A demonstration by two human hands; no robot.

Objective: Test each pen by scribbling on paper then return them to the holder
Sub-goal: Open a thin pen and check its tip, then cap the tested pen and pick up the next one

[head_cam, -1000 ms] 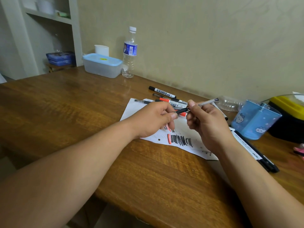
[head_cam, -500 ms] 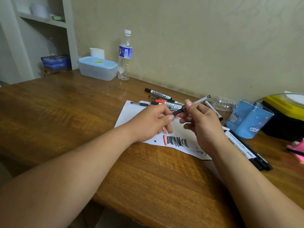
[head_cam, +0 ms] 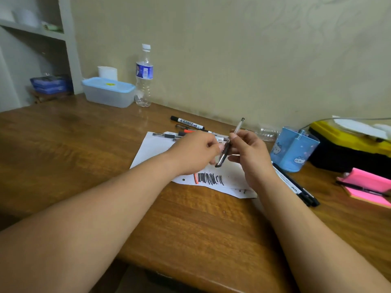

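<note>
Right hand [head_cam: 249,159] grips a clear pen [head_cam: 224,154], tip down over the scribbled paper [head_cam: 152,149]. Left hand [head_cam: 194,153] curls beside its dark lower end; whether it grips is unclear. The blue holder [head_cam: 294,149] stands just right of the right hand. The print on the marker [head_cam: 187,122] beyond the hands is unreadable.

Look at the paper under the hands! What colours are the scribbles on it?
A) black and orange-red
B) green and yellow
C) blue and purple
A: the scribbles near the front edge of the paper are thick black strokes with one orange-red line at their left end. No green, yellow, blue or purple marks show.
</note>
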